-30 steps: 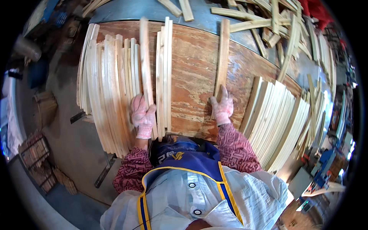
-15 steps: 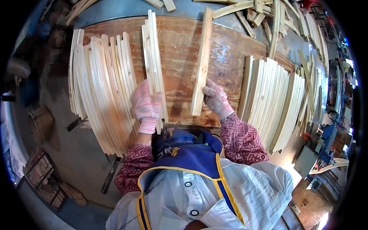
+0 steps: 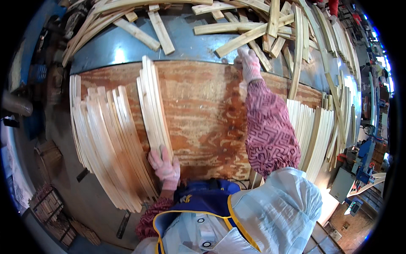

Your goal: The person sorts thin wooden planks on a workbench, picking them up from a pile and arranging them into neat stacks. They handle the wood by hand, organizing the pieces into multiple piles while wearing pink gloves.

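Observation:
My left hand [image 3: 165, 167], in a pink-and-white knit glove, rests with fingers apart against the near end of a small bundle of pale wooden strips [image 3: 153, 106]. The strips lie side by side, lengthwise away from me. My right hand [image 3: 250, 65], gloved alike, is stretched far forward over the board's back edge. Its fingertips are at a loose wooden strip [image 3: 243, 41] lying slantwise on the metal surface. Whether they grip it cannot be made out, as the fingers are blurred and partly hidden.
A brown plywood board [image 3: 198, 122] lies before me. A wide row of strips [image 3: 112, 144] stands left, another row [image 3: 311, 135] right, partly behind my right sleeve. Beyond, jumbled strips [image 3: 275, 29] cover parts of the grey metal table [image 3: 101, 48].
My right hand has let go of the strip it held upright over the board and reached forward to the loose pile. My left hand now touches the small bundle's near end. The view has shifted forward.

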A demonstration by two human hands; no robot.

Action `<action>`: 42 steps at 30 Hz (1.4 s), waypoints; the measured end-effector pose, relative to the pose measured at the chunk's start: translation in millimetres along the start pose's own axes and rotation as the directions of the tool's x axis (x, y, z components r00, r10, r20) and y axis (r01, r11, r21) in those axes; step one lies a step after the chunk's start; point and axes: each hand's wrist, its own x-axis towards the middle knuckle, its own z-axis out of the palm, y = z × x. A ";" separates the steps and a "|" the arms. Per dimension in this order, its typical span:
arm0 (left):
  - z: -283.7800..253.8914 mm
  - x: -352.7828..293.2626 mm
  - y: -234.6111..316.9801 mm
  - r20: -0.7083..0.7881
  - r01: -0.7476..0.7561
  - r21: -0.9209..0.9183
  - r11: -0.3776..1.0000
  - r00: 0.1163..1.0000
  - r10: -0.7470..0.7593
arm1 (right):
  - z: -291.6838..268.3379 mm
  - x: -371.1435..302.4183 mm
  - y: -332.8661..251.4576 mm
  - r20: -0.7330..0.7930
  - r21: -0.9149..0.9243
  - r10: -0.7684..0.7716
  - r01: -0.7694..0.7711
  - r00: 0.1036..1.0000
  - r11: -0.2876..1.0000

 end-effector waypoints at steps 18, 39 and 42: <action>-4.1 144.4 76.0 0.817 0.888 -0.459 -0.021 0.431 0.382 | -50.0 -60.7 35.0 0.417 -0.876 -0.644 0.095 0.642 -0.473; 3.2 49.2 43.0 0.062 -0.072 -0.122 0.990 0.995 0.080 | -75.5 -83.4 -66.6 0.417 0.486 -0.125 -0.105 0.900 0.868; 2.1 19.9 -5.3 -0.007 -0.058 0.041 0.997 0.998 0.059 | -15.0 -120.3 -15.3 0.495 0.471 0.065 -0.331 0.866 0.817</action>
